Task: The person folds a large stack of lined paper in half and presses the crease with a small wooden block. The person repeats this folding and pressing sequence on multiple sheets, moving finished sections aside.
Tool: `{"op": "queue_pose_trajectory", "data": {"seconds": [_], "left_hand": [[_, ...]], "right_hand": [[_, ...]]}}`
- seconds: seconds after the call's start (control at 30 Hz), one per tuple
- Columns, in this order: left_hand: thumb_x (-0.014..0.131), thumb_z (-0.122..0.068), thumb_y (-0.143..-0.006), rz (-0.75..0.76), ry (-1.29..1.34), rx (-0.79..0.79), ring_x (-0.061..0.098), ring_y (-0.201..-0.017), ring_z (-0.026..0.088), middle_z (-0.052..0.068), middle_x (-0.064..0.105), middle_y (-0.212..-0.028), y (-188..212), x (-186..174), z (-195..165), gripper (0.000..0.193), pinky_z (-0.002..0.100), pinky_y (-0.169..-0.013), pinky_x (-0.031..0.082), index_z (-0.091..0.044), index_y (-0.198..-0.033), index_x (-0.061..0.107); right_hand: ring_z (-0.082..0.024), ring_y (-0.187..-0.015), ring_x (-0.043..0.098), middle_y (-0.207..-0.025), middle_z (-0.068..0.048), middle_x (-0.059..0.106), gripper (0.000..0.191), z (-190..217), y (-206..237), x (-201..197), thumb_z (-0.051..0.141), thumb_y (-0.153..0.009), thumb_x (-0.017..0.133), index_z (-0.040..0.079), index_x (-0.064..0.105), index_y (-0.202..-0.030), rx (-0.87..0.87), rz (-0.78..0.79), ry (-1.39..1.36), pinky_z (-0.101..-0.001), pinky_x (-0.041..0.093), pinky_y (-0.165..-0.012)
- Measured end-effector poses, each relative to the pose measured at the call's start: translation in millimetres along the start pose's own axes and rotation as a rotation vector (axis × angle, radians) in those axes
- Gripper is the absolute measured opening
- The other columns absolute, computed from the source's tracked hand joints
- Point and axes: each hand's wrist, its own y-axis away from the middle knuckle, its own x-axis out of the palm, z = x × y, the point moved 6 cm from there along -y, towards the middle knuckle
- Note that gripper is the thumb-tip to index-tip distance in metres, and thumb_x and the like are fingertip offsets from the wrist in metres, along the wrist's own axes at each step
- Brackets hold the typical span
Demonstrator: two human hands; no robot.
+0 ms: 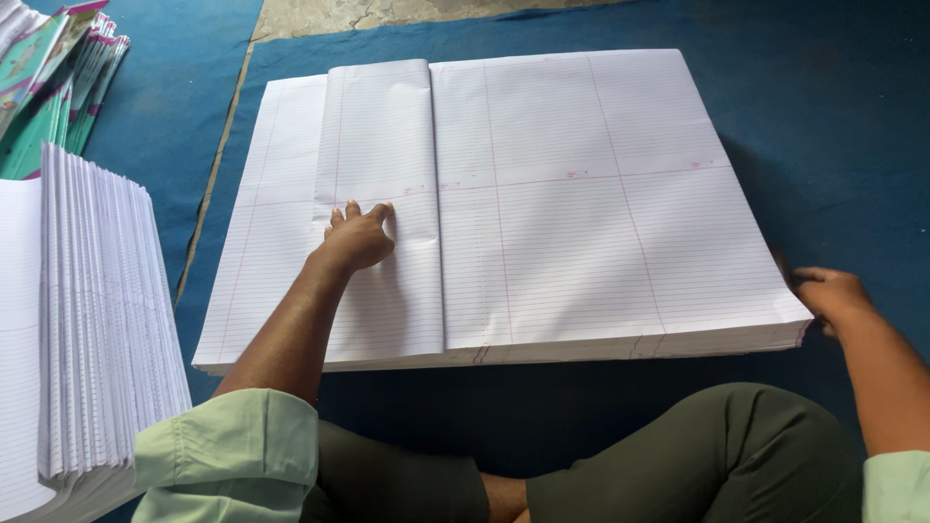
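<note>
A blue mat (852, 107) carries a broad, flat stack of ruled paper sheets (581, 223), matte white with pink margins, its top sheet folded over towards the left edge. The left hand (356, 238) presses flat on that fold, fingers together. The right hand (831, 296) curls loosely around the stack's near right corner
</note>
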Motion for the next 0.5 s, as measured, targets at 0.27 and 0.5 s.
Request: {"op": "queue_pose_trajectory", "data": {"seconds": [0.27,0.5], "left_hand": [[0.049,0.002,-0.082,0.006,-0.011,-0.002,-0.001,-0.154,0.045,0.025,0.004,-0.167,2.7,-2.0,2.5,0.086,0.060,-0.126,0.011,-0.030,-0.159,0.027],[0.041,0.005,-0.085,-0.050,-0.047,0.029,0.003,-0.152,0.049,0.030,0.006,-0.165,3.5,1.8,-5.6,0.083,0.059,-0.124,0.014,-0.023,-0.161,0.022]], "right_hand": [[-0.029,-0.094,0.074,-0.117,-0.015,0.076,0.035,0.9,1.1,3.4,0.017,-0.092,0.076,0.016,0.077,-0.126,-0.053,-0.249,0.264,-0.0436,0.060,-0.079],[-0.030,-0.094,0.073,-0.113,-0.015,0.076,0.027,17.1,0.1,-5.5,0.022,-0.094,0.076,0.015,0.077,-0.120,0.000,-0.239,0.203,-0.0441,0.059,-0.075]]}}
